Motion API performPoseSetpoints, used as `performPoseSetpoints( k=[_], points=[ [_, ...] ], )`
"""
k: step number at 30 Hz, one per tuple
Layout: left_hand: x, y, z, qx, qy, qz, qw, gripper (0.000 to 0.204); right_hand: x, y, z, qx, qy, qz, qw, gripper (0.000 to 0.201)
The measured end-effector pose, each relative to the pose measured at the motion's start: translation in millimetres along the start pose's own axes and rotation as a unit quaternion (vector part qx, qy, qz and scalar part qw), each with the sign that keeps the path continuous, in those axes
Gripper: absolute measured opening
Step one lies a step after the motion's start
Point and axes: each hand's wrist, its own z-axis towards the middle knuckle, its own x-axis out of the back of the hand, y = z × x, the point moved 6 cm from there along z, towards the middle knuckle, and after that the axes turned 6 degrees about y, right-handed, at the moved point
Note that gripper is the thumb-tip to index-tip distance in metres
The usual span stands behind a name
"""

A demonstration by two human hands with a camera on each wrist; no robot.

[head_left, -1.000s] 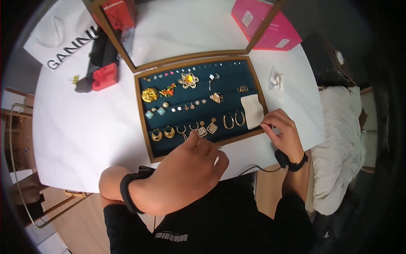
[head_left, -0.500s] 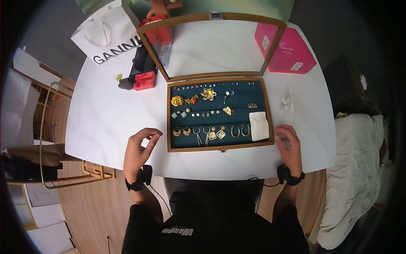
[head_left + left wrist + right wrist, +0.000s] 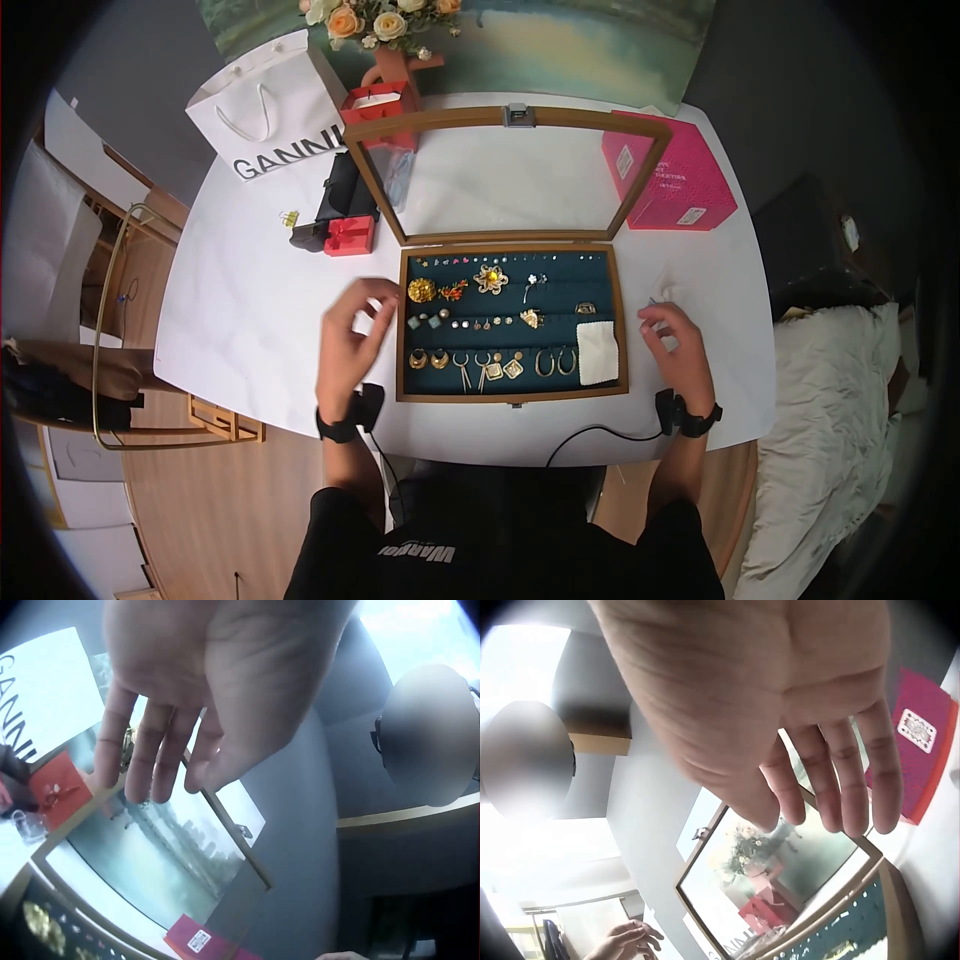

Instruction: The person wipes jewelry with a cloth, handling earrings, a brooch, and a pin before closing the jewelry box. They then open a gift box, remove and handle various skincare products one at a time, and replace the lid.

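Note:
A wooden jewelry box (image 3: 515,397) lies on the table with its glass lid (image 3: 450,118) raised. Rows of jewelry fill its dark green lining, among them a flower brooch (image 3: 491,279), a round gold brooch (image 3: 421,290) and hoop earrings (image 3: 545,362). A white cloth (image 3: 598,352) lies in the front right corner. My left hand (image 3: 350,335) hovers by the box's left edge, fingertips close to its frame; the left wrist view shows the fingers loosely extended and holding nothing. My right hand (image 3: 682,352), relaxed and holding nothing, is just right of the box.
At the back left stand a white paper bag (image 3: 265,105), a red gift bag (image 3: 385,112), a black case (image 3: 345,190) and a small red box (image 3: 350,236). A pink box (image 3: 680,175) is at the back right. Flowers (image 3: 390,25) stand behind. A cable (image 3: 590,430) crosses the front edge.
My left hand has left the front earrings, swung to the left of the box and drifted toward its edge. My right hand has drawn slightly away from the cloth. The head view has tilted up.

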Motion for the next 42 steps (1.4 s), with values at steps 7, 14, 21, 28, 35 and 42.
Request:
performPoseSetpoints(
  k=[7,14,21,28,35,42],
  points=[
    [38.0,-23.7,117.8,-0.020,0.106,0.047,0.993,0.036,53.4,-18.8,97.0,0.079,0.098,0.051,0.991,0.041],
    [23.6,-52.7,171.3,0.017,-0.020,-0.088,0.996,0.039,51.3,-55.0,190.4,0.118,0.079,0.066,0.988,0.044],
    [47.4,-12.2,103.2,0.028,-0.022,-0.076,0.996,0.030,70.7,-82.4,122.6,0.146,0.065,-0.089,0.983,0.033],
    [48.7,29.2,2.6,-0.041,-0.094,0.091,0.991,0.026,55.8,-87.0,19.2,0.109,-0.023,-0.125,0.986,0.038],
    [20.8,14.6,-78.8,-0.085,-0.066,0.182,0.977,0.030,13.0,-35.9,-44.2,0.070,-0.014,-0.083,0.994,0.041],
    [-1.2,29.4,-121.2,-0.046,0.023,0.258,0.965,0.028,-1.0,-20.7,-62.4,0.113,0.050,-0.111,0.986,0.041]
  ],
)
